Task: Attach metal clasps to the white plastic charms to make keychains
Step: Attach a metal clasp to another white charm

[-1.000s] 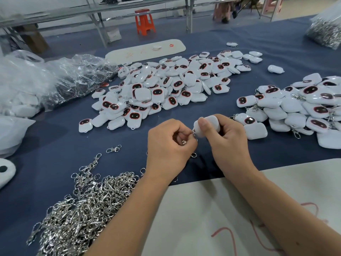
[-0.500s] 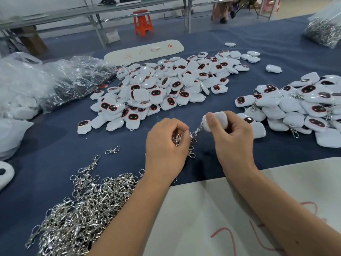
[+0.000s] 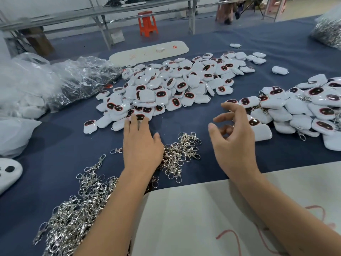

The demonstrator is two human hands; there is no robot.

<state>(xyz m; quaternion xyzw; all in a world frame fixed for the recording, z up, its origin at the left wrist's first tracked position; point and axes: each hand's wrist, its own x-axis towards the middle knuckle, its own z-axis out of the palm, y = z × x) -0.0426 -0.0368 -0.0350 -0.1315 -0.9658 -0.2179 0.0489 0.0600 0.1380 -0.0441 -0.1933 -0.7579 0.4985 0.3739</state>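
The left hand was laid flat with fingers spread, its fingertips touching the near edge of the pile of charms in the middle of the desk. The right hand was held loosely open and seemed empty. Loose clasps were heaped between both hands, near the desk's front edge.

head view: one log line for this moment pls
left hand open, reaching charm pile | right hand open, empty | loose clasps between hands
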